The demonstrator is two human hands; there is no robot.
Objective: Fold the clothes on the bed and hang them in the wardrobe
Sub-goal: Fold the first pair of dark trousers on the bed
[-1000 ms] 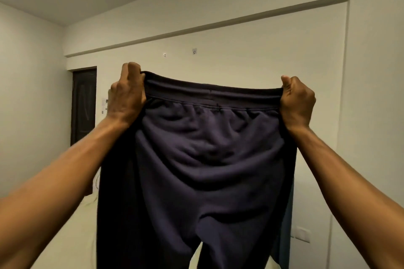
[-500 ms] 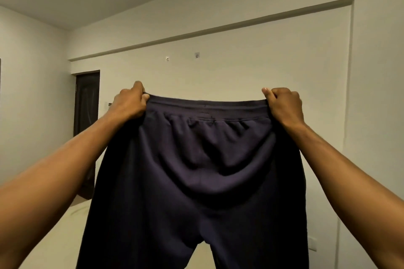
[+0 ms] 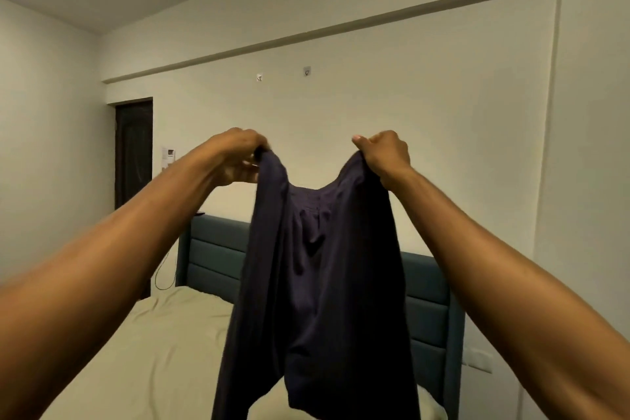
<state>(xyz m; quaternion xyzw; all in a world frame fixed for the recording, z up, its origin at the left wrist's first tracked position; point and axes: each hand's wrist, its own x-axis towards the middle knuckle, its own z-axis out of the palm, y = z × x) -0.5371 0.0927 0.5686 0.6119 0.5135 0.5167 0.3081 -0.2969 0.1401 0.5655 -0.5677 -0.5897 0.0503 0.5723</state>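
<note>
Where trousers [image 3: 317, 283] hang, headboard [image 3: 214, 256] half hidden

One head-worn view — looking forward over the bed [image 3: 143, 351], close behind both raised arms, toward the headboard [image 3: 211, 259]

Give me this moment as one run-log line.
phase: folding | left hand: grips waistband corner | right hand: grips other corner | dark trousers: hanging above bed, waistband slack between hands | wardrobe: not in view
</note>
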